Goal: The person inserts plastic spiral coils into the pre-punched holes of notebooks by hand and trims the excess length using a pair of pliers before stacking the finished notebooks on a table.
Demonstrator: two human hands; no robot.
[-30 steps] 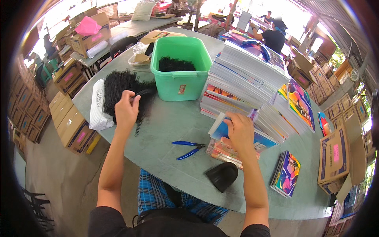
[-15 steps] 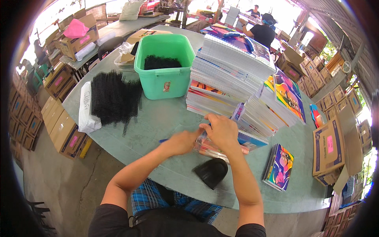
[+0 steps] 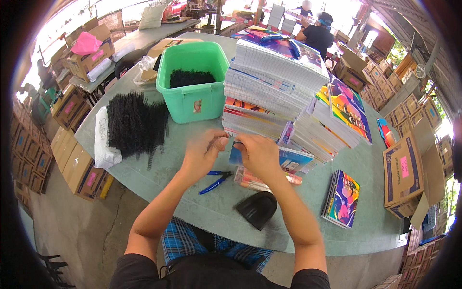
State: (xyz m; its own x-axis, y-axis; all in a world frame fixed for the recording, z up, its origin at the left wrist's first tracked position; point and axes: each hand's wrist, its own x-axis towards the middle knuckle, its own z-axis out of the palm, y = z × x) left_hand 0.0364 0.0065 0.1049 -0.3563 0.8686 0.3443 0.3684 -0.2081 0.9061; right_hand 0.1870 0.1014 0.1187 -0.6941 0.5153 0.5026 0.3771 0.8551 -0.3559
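Note:
My left hand [image 3: 206,148], partly smeared by motion, is raised over the table with its fingers curled and thumb pressed to them. Just right of it, my right hand [image 3: 260,153] pinches at a small dark bit by its fingertips, too small to name. The hands are a little apart. A notebook with a blue cover [image 3: 296,157] stands against the piles, partly hidden by my right hand. Below the hands lie blue-handled pliers [image 3: 217,183], a clear-wrapped pinkish packet [image 3: 250,181] and a black curved holder-like piece [image 3: 258,209].
Tall piles of notebooks [image 3: 269,86] rise in front. Left are a green tub [image 3: 197,106] with black coils inside and a heap of black spiral coils [image 3: 134,123] beside a white bundle [image 3: 105,139]. Bound notebooks [image 3: 342,197] and an opened carton [image 3: 403,173] are right. A person [image 3: 317,37] sits beyond.
My hands have risen from low over the wrapped packet and drawn apart. The blue pliers, mostly hidden before, now lie in plain sight. The view has shifted slightly.

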